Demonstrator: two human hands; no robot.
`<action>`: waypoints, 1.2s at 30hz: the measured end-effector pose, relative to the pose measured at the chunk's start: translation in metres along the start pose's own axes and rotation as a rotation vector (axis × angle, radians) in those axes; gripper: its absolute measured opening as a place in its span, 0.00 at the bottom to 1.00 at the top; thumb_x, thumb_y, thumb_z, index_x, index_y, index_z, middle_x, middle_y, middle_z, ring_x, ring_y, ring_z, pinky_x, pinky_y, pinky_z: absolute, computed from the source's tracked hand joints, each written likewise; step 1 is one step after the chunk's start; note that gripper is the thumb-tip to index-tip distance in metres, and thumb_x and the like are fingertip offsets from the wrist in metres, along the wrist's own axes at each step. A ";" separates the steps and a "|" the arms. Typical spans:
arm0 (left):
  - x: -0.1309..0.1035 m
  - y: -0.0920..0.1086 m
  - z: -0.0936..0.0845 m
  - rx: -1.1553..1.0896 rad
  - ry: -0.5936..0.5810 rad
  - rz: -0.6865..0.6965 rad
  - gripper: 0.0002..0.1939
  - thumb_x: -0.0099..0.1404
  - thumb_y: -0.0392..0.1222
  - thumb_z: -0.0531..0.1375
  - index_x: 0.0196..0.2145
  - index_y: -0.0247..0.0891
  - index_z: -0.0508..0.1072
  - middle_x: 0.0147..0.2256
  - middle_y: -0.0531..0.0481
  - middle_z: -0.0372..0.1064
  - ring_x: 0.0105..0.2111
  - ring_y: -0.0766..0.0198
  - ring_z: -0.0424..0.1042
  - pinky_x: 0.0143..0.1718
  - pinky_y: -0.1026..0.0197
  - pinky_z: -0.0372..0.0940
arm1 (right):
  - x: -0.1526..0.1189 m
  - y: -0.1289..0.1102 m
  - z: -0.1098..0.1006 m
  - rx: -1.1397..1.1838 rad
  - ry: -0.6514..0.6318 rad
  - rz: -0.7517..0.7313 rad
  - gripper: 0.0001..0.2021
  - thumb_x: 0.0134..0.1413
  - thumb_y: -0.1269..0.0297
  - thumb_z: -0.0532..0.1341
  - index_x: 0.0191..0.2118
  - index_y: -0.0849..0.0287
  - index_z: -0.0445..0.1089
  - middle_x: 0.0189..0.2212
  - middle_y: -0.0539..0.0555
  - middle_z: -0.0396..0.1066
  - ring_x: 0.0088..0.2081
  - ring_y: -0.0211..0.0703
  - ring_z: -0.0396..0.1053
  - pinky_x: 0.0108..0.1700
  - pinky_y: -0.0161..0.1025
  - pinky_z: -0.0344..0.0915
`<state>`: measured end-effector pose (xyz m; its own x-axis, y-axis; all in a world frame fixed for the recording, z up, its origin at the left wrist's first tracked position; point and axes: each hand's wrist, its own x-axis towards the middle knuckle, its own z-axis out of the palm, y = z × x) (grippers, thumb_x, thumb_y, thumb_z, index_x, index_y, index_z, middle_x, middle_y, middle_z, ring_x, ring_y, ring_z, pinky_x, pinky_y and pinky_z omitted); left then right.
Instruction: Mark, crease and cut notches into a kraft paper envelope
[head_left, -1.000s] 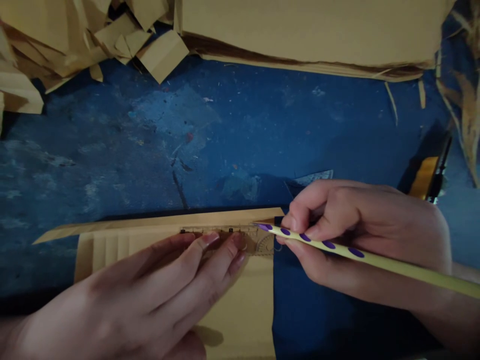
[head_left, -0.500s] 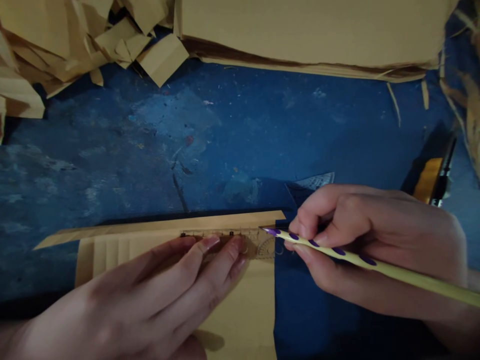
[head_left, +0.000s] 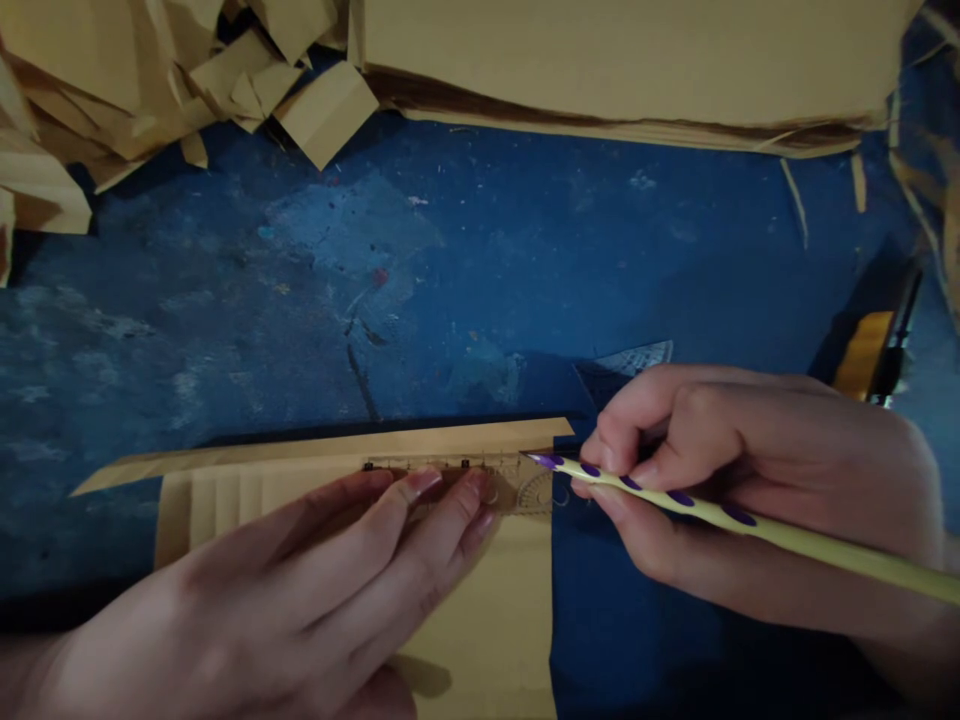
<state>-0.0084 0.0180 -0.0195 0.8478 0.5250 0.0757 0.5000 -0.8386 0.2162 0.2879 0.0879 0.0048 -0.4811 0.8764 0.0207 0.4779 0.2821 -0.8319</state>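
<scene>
My right hand [head_left: 742, 470] is closed round a pale yellow pencil [head_left: 810, 543] with purple spots. The pencil's tip meets the top edge of a clear plastic ruler [head_left: 534, 490], near the right end. My left hand [head_left: 330, 580], fingers together and stretched over the ruler, presses it onto folded tan paper [head_left: 487, 610]. Marks and a protractor pattern show on the ruler; my fingers cover part of it. Along the top, the paper has a narrow folded strip [head_left: 330, 447] that sticks out to the left. Several parallel creases run down its left side.
A clear set square [head_left: 637, 357] lies partly behind my right hand. A yellow and black cutter [head_left: 870, 355] is at the right. Paper scraps [head_left: 150, 90] are heaped at the upper left, and a stack of tan paper [head_left: 630, 70] lies at the back of the blue table [head_left: 465, 240].
The view has shifted very slightly. Both hands, the ruler and the pencil keep nearly the same places on the paper.
</scene>
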 end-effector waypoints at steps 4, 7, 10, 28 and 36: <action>0.000 0.000 0.001 -0.011 -0.005 -0.003 0.31 0.80 0.56 0.51 0.72 0.36 0.63 0.77 0.49 0.51 0.75 0.59 0.54 0.80 0.53 0.39 | 0.002 0.000 -0.001 -0.012 0.010 0.006 0.15 0.48 0.78 0.68 0.28 0.51 0.63 0.29 0.45 0.76 0.24 0.37 0.74 0.25 0.36 0.74; 0.001 -0.001 0.000 -0.012 -0.016 0.010 0.33 0.79 0.57 0.51 0.72 0.36 0.63 0.77 0.49 0.50 0.75 0.58 0.53 0.80 0.53 0.38 | 0.002 0.001 -0.002 -0.004 -0.005 -0.008 0.15 0.48 0.78 0.68 0.28 0.52 0.64 0.28 0.46 0.76 0.24 0.37 0.74 0.25 0.36 0.73; 0.001 -0.001 -0.002 0.000 -0.030 0.021 0.35 0.79 0.59 0.51 0.73 0.34 0.61 0.78 0.47 0.48 0.76 0.57 0.51 0.80 0.52 0.38 | 0.002 0.001 -0.003 -0.004 0.006 -0.023 0.15 0.48 0.78 0.68 0.27 0.52 0.63 0.28 0.45 0.76 0.23 0.35 0.73 0.25 0.35 0.72; 0.007 -0.005 -0.004 0.017 0.002 0.026 0.32 0.78 0.57 0.52 0.71 0.36 0.65 0.77 0.50 0.52 0.76 0.58 0.51 0.80 0.54 0.39 | 0.004 -0.001 -0.009 -0.008 -0.026 -0.074 0.13 0.50 0.78 0.68 0.33 0.52 0.68 0.30 0.47 0.78 0.27 0.38 0.78 0.28 0.33 0.75; 0.002 -0.003 -0.005 -0.004 -0.023 0.020 0.34 0.78 0.59 0.53 0.72 0.36 0.63 0.77 0.49 0.52 0.77 0.58 0.49 0.80 0.53 0.38 | 0.002 0.003 -0.007 -0.065 0.000 -0.060 0.14 0.49 0.76 0.68 0.30 0.52 0.64 0.29 0.45 0.77 0.25 0.35 0.76 0.27 0.32 0.74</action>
<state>-0.0087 0.0222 -0.0152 0.8614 0.5046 0.0581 0.4822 -0.8483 0.2187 0.2935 0.0930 0.0060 -0.5102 0.8572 0.0699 0.4945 0.3589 -0.7916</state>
